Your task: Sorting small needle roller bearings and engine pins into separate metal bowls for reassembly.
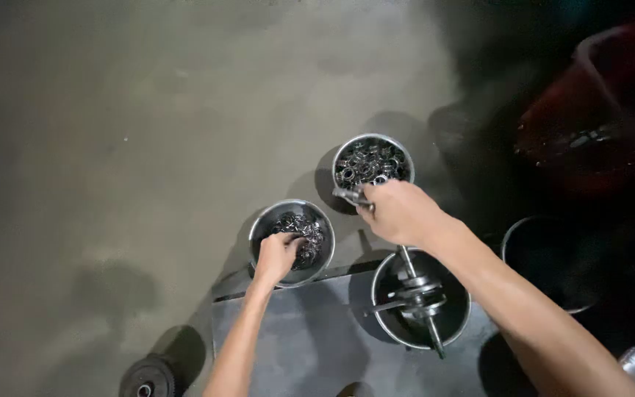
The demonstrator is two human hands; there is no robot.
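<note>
Nearest the camera, a steel bowl holding a crankshaft sits on a grey mat; everything else is placed from it. Just left of it, a second bowl holds dark small metal parts, and the left hand reaches in, fingers curled shut on some of them. Just beyond the crankshaft bowl, the right hand grips a small metal piece. Farthest stands a third bowl of ring-shaped bearings, on the concrete floor.

head view, steeply downward, near the floor
</note>
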